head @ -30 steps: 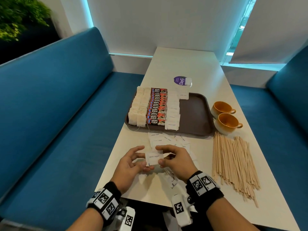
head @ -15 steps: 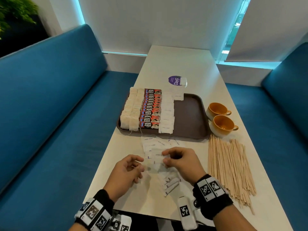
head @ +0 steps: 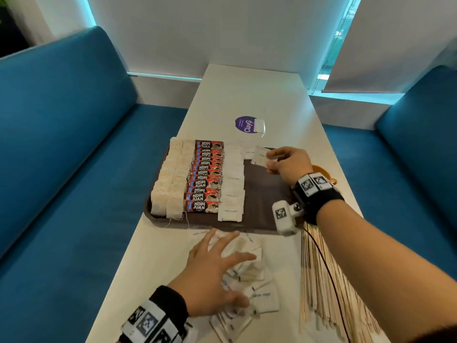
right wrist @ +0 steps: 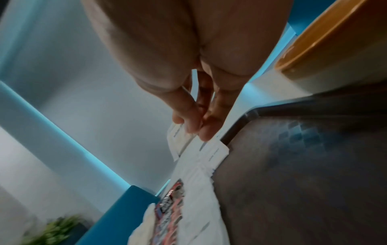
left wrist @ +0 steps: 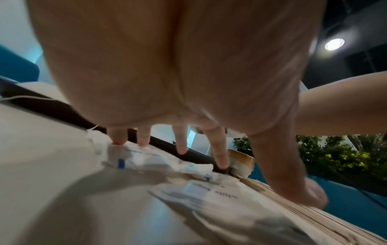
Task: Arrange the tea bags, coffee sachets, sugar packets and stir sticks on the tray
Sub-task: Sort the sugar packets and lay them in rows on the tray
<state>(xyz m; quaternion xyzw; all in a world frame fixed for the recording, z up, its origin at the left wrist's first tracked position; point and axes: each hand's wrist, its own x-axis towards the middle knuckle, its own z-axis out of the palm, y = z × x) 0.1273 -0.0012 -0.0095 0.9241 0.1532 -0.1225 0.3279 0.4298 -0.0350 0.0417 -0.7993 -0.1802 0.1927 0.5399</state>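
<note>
A dark brown tray (head: 264,201) holds columns of tea bags (head: 170,179), red coffee sachets (head: 205,177) and white sugar packets (head: 232,184). My right hand (head: 272,160) pinches a white sugar packet (head: 260,156) above the tray's far part, beside the sugar column (right wrist: 201,167); the pinch shows in the right wrist view (right wrist: 198,131). Nearer me, my left hand (head: 222,263) spreads its straight fingers (left wrist: 181,142) over a loose pile of sugar packets (head: 262,295) on the table. Wooden stir sticks (head: 326,280) lie on the table right of the pile.
Orange cups (head: 321,170) stand right of the tray, mostly hidden by my right wrist. A purple round sticker (head: 244,123) with a clear holder lies beyond the tray. Blue bench seats (head: 61,169) flank the narrow white table (head: 247,95).
My right hand has carried a sugar packet from the pile out to the tray's far part. My left hand let go and spread flat over the loose pile.
</note>
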